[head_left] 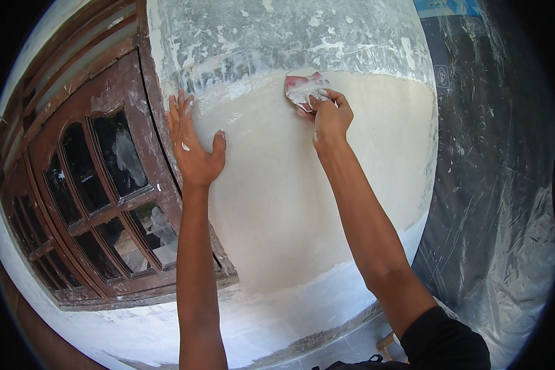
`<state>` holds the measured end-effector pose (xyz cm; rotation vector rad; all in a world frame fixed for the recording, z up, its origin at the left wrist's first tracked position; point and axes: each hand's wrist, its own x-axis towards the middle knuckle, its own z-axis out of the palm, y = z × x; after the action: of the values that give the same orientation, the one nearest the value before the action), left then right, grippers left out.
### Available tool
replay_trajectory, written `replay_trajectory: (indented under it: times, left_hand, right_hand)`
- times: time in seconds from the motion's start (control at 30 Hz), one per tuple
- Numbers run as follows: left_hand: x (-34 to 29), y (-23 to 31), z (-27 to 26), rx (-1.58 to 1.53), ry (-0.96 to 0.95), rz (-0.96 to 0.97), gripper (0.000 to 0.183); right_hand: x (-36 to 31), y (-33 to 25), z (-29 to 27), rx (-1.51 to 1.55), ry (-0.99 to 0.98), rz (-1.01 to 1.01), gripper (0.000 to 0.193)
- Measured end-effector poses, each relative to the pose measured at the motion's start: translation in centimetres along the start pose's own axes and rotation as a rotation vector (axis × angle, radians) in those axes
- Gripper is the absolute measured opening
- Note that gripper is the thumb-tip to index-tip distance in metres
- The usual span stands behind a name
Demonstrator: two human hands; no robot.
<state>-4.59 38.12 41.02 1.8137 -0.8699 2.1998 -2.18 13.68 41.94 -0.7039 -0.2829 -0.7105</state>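
My right hand (333,114) grips a flat red putty spreader (303,86), its face largely coated with white putty. The spreader is against the wall (271,185), at the border where smooth cream plaster meets a rough grey band. Farther left, my left hand (194,148) has its fingers stretched upward and its thumb apart, beside the window frame (160,142). Nothing is in it, and white smears mark its skin. Whether its palm presses on the wall I cannot tell.
A brown wooden window (98,209) with dark glass panes takes up the left side. Dark plastic sheeting (493,172) hangs on the right. Below the wall are floor tiles (351,348) and part of a wooden object (386,345).
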Motion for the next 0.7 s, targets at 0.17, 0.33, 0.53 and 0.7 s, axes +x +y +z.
replay_trajectory:
  times: [0.17, 0.33, 0.53, 0.7]
  left_hand:
    - [-0.2, -0.2, 0.0, 0.003, -0.001, -0.002, 0.075]
    - [-0.2, -0.1, 0.1, -0.008, 0.006, 0.014, 0.075]
    - [-0.2, -0.1, -0.1, 0.009, 0.001, 0.005, 0.073]
    - [-0.1, 0.1, 0.1, 0.007, -0.004, 0.007, 0.072]
  right_hand:
    - [-0.9, -1.8, -1.7, -0.170, -0.030, -0.358, 0.040]
    - [3.5, -3.6, -1.0, -0.696, -0.099, -1.165, 0.030]
    - [6.2, -2.3, -1.2, -0.673, -0.174, -1.384, 0.030]
    - [7.5, -1.7, -1.4, -0.765, -0.283, -1.609, 0.043]
